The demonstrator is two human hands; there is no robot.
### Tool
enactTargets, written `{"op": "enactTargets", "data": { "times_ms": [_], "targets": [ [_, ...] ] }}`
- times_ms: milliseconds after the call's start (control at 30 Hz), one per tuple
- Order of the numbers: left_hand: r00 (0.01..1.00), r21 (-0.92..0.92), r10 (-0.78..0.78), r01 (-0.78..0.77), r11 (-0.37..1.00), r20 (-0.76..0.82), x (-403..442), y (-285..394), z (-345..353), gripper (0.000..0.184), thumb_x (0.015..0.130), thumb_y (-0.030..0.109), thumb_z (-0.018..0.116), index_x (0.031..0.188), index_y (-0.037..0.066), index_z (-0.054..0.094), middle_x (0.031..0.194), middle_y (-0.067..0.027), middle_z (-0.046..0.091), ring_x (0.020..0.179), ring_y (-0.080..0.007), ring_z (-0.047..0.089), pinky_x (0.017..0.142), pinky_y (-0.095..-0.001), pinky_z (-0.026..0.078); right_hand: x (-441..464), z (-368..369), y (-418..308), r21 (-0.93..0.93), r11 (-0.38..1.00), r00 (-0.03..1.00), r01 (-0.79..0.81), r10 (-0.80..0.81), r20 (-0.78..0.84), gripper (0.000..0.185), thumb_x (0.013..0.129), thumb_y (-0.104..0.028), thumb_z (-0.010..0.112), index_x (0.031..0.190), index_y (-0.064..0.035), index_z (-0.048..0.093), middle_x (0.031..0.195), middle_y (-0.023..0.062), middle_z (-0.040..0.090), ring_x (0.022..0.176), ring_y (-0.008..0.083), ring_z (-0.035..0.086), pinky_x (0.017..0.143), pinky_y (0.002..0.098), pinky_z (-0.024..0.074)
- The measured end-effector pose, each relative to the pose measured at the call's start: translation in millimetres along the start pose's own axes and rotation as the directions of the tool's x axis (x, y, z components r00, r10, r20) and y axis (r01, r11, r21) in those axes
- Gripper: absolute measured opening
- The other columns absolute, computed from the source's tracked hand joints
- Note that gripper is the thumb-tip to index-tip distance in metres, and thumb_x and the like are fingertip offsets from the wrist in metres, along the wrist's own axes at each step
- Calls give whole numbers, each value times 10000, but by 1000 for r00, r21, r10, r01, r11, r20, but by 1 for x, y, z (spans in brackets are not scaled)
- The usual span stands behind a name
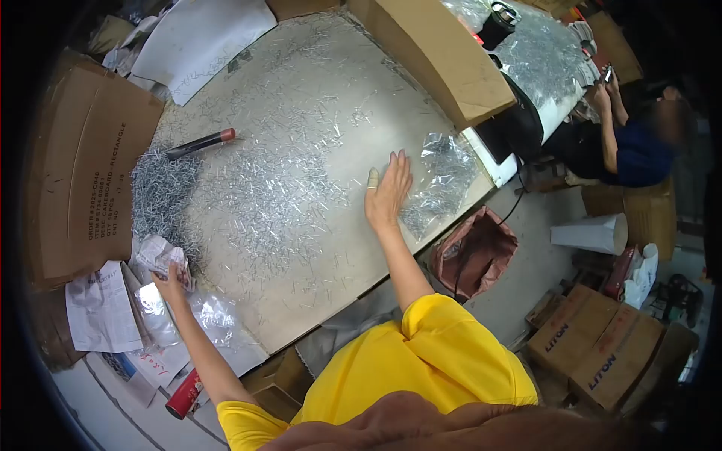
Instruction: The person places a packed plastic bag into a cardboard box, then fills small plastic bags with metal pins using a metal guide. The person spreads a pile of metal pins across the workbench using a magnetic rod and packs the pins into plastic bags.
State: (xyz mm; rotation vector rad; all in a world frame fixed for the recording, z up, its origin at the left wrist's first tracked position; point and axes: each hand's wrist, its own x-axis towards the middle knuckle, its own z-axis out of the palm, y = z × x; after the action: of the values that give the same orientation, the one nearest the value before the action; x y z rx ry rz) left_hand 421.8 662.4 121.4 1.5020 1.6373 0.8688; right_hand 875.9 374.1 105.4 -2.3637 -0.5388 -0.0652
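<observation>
My left hand (171,284) is at the near left corner of the table, its fingers closed on a crumpled, pale printed sheet (160,254); whether it is paper or plastic I cannot tell. Just beyond it rises a dense pile of small metal pins (162,192). A dark marker-like stick with a reddish end (201,143) lies across that pile. Many more loose pins (274,192) are scattered over the pale tabletop (361,255). Toward the right edge, my right hand (389,189) lies flat with fingers stretched, beside clear plastic bags (444,180) with shiny contents.
Cardboard walls stand at the left (98,173) and far right (444,56) of the table. A lined bin (475,252) sits below the right edge. Printed papers (101,308) hang at the left corner. Another person (632,143) sits at upper right; LITON boxes (594,346) are on the floor.
</observation>
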Motion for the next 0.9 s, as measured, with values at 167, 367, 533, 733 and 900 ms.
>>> {"op": "enactTargets", "data": {
  "times_ms": [167, 367, 533, 733, 900],
  "targets": [
    [937, 153, 306, -282, 947, -168, -101, 20, 35, 576, 827, 80, 664, 1333, -51, 423, 1365, -196, 444, 1241, -288, 457, 1029, -399, 371, -35, 16, -22, 338, 939, 957, 64, -153, 245, 559, 921, -188, 529, 1380, 60, 330, 1476, 258, 283, 1388, 408, 237, 1141, 510, 164],
    [851, 415, 512, -510, 753, 116, -231, 67, 64, 502, 839, 5, 552, 1322, -44, 426, 1418, -237, 379, 1324, -374, 366, 1065, -456, 330, -23, -17, -6, 224, 966, 979, 127, -159, 131, 572, 884, -167, 577, 1360, 59, 355, 1476, 260, 276, 1399, 425, 193, 1126, 553, 172],
    [796, 298, 474, -589, 751, 377, -264, 63, 90, 508, 851, 18, 522, 1340, -48, 403, 1457, -249, 325, 1343, -415, 320, 1101, -468, 274, -34, -6, -13, -101, 991, 968, 89, -62, 244, 569, 855, -139, 600, 1339, 54, 373, 1484, 248, 260, 1398, 444, 166, 1103, 587, 177],
    [862, 407, 362, -492, 770, 355, -264, 20, 123, 540, 904, 103, 477, 1399, -47, 325, 1485, -248, 283, 1381, -410, 246, 1132, -473, 201, -7, 14, -29, 373, 895, 886, 243, -362, 291, 566, 915, -198, 534, 1383, 61, 348, 1474, 242, 309, 1388, 412, 241, 1142, 502, 182],
    [852, 524, 324, -512, 680, 412, -262, 12, 127, 527, 935, 166, 428, 1401, -55, 323, 1490, -238, 284, 1386, -405, 240, 1139, -478, 177, 170, 52, 29, 194, 969, 984, 150, -166, 67, 566, 943, -266, 493, 1390, 56, 362, 1489, 222, 309, 1401, 360, 256, 1159, 431, 184]
  ]
}}
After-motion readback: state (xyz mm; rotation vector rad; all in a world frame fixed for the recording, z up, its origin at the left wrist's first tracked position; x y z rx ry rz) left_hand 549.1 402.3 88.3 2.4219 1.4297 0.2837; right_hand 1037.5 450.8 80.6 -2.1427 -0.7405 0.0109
